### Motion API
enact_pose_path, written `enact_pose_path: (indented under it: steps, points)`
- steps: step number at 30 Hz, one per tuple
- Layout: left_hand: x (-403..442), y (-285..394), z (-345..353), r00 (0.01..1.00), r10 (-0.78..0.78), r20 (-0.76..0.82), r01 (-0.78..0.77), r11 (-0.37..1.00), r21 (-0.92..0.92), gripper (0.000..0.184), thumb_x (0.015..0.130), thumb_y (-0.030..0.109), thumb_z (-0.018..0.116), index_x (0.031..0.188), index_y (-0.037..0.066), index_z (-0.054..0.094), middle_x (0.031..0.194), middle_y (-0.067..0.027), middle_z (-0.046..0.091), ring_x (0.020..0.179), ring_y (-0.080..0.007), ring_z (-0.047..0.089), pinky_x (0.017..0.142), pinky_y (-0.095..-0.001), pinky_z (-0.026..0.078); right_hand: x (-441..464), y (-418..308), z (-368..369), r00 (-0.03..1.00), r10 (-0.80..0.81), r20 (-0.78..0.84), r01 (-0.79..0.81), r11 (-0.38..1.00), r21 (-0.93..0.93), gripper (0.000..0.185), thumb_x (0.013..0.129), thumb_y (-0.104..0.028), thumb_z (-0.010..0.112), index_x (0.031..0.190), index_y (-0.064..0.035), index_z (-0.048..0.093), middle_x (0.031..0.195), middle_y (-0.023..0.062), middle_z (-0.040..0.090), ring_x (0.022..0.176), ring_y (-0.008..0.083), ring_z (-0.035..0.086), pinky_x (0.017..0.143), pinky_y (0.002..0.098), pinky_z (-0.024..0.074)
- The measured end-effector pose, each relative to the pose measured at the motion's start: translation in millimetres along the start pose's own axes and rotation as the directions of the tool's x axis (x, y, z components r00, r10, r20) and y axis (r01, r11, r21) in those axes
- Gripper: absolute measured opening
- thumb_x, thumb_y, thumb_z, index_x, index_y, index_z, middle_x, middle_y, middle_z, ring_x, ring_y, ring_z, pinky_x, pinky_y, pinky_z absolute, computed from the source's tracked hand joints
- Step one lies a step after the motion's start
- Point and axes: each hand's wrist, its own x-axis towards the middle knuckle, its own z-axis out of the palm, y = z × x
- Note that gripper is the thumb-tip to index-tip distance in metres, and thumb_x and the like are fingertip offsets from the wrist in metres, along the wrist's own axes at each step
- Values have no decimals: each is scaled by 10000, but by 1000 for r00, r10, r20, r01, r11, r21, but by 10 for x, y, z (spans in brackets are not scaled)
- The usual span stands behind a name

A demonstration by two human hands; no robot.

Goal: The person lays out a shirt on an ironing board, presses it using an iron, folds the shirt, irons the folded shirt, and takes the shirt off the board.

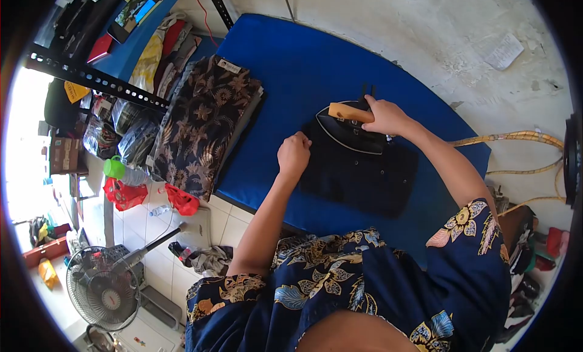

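A dark garment [358,188] with small buttons lies folded on the blue padded board [285,66]. On its upper part rests an iron [352,136], black with a pale edge and a wooden handle. My right hand [388,116] is wrapped round the handle's right end. To the left, my left hand [294,153] is closed at the garment's edge, its fingertips pinched against the cloth. The hand itself partly hides what lies between those fingers.
A stack of folded patterned batik shirts [203,121] lies at the board's left end. A metal rack [97,78] stands beyond it, and a standing fan [106,297] at lower left. Wrapped cables [510,138] run from the right wall towards the board.
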Motion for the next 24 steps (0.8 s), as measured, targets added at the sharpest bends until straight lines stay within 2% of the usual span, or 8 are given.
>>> enact_pose_path:
  steps: [5, 9, 12, 15, 17, 18, 21, 24]
  points:
    - [-2, 40, -49, 999, 0, 43, 1, 1000, -26, 128, 790, 165, 624, 817, 47, 584, 729, -137, 632, 731, -335, 620, 615, -416, 484, 43, -110, -3, 996, -87, -12, 87, 996, 5, 829, 628, -281, 677, 1280, 114, 351, 863, 233, 619, 798, 344, 623, 710, 390, 511]
    - [-126, 60, -157, 991, 7, 135, -10, 1000, 28, 182, 763, 166, 653, 857, 54, 544, 717, -120, 625, 730, -312, 622, 618, -407, 471, 53, -243, 54, 992, -128, 2, 129, 992, -13, 830, 654, -276, 681, 1308, 96, 329, 816, 214, 615, 764, 338, 616, 702, 388, 494]
    - [-270, 90, -142, 997, 74, 32, -79, 981, 175, 201, 746, 147, 661, 864, 68, 518, 730, -87, 611, 740, -268, 610, 633, -383, 444, 89, -388, 52, 990, -133, 50, 135, 990, -31, 801, 653, -270, 668, 1298, 85, 351, 789, 207, 622, 740, 334, 625, 676, 391, 504]
    - [-477, 222, -194, 918, 343, -198, -292, 924, 247, 115, 772, 105, 623, 836, 92, 528, 752, -42, 573, 755, -207, 563, 641, -341, 397, 186, -512, 145, 973, -227, -26, 226, 973, -52, 669, 660, -251, 653, 1210, 71, 449, 774, 206, 631, 732, 338, 632, 668, 401, 510]
    - [-551, 207, -170, 886, 380, -264, -326, 918, 227, 120, 762, 91, 634, 836, 78, 540, 763, -46, 582, 742, -217, 557, 639, -342, 399, 245, -676, 172, 971, -239, -12, 238, 969, -61, 516, 661, -228, 641, 1078, 53, 524, 779, 208, 637, 742, 346, 634, 674, 416, 513]
    - [-569, 198, -159, 847, 416, -331, -365, 907, 208, 126, 751, 77, 645, 836, 63, 553, 774, -50, 590, 728, -228, 551, 637, -343, 401, 243, -760, 180, 965, -249, -79, 247, 968, -35, 314, 676, -192, 624, 904, 23, 606, 776, 195, 646, 739, 349, 641, 663, 421, 519]
    - [-573, 162, -119, 789, 478, -386, -427, 878, 215, 107, 779, 113, 626, 853, 85, 554, 752, -33, 561, 724, -199, 538, 632, -328, 383, 412, -841, 178, 966, -194, -170, 195, 981, -10, 271, 681, -212, 619, 842, 6, 636, 763, 200, 645, 732, 356, 640, 665, 424, 520]
    - [-508, 154, -125, 786, 476, -395, -434, 879, 197, 124, 762, 95, 645, 843, 63, 557, 771, -46, 584, 735, -223, 548, 640, -339, 398, 638, -727, 80, 967, -83, -239, 88, 996, 10, 301, 675, -237, 622, 843, 9, 660, 780, 216, 645, 737, 360, 641, 660, 426, 518]
